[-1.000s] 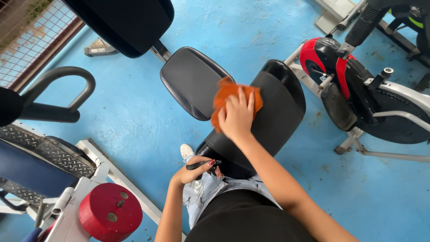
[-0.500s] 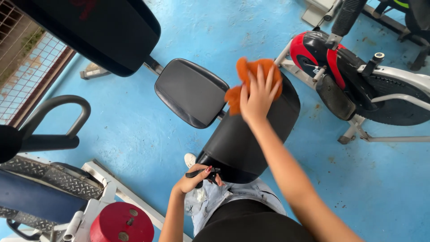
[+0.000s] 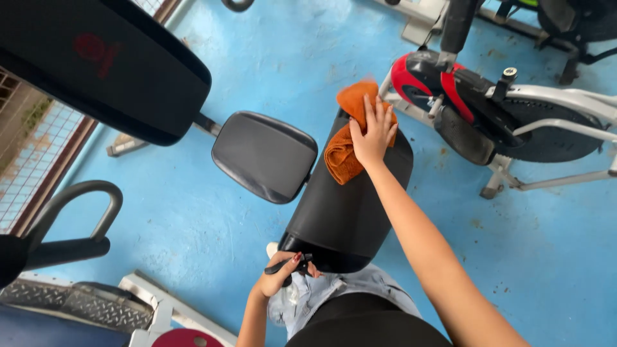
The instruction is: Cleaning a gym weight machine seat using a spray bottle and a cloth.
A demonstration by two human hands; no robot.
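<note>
The right hand [image 3: 373, 132], fingers spread flat on the orange cloth [image 3: 347, 138], has pushed it to the black pad's [image 3: 347, 212] far end, while the left hand [image 3: 283, 273] stays clamped on what looks like a spray bottle [image 3: 289, 265].

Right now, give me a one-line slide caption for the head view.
Right hand presses an orange cloth on a black padded seat; left hand holds a spray bottle.

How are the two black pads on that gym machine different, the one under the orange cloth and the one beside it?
The long pad is narrow and stretched out; the square pad is shorter and squarish. The long pad has the orange cloth on it, pressed down by the right hand; the square pad is bare. Both are black, cushioned and slightly shiny. The left hand holds a spray bottle.
</note>
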